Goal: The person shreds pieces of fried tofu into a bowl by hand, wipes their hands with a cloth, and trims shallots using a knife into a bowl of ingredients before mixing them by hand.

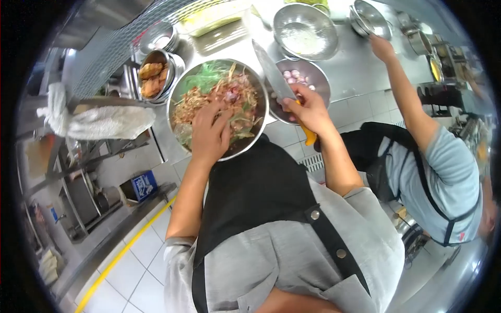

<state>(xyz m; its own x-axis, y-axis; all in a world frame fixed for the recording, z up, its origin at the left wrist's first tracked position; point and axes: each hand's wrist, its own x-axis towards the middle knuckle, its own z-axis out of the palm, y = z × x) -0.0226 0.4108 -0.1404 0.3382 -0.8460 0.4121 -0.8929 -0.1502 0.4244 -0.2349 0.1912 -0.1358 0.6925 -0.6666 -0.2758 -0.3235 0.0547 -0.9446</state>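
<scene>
A large metal bowl (262, 121) stands before me, filled with brown and reddish onion peels (195, 108), green leafy scraps and a crumpled green plastic bag (209, 77). My left hand (211, 130) reaches into it, fingers somewhat apart and resting on the peels; their tips are partly hidden. My right hand (312, 110) is closed around the yellow handle of a large kitchen knife (272, 68), its broad blade pointing up and away to the left. Behind the knife, a second metal bowl (322, 78) holds several peeled pinkish shallots (295, 76), partly covered by blade and hand.
Left of the peels stands a metal pot (171, 86) with browned food pieces. Farther back are a tray (222, 39) and a wide metal bowl (326, 31). At right, a co-worker's hand (382, 48) touches another bowl (371, 18). A wrapped white bundle (112, 122) sticks out at left.
</scene>
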